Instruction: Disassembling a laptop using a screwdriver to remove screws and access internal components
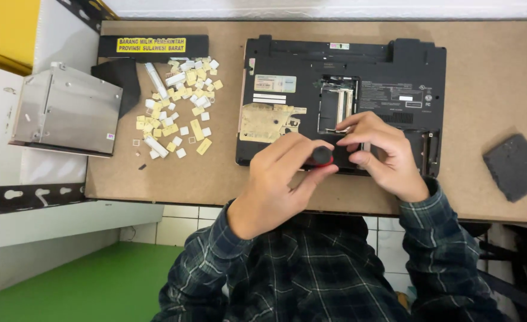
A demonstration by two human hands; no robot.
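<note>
Black laptop (pixel 341 101) upturned, memory bay open

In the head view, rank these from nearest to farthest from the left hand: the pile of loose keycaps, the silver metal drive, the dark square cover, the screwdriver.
1. The screwdriver, gripped in the left hand itself.
2. The pile of loose keycaps, on the board up and to its left.
3. The dark square cover, far right.
4. The silver metal drive, off the board's left edge.

The last two are close; treat their order as tentative.

You've got a matt black plastic laptop base (pixel 341 89) on rough fibreboard table (pixel 490 77); brushed metal drive (pixel 66 110) at 9 o'clock.
</note>
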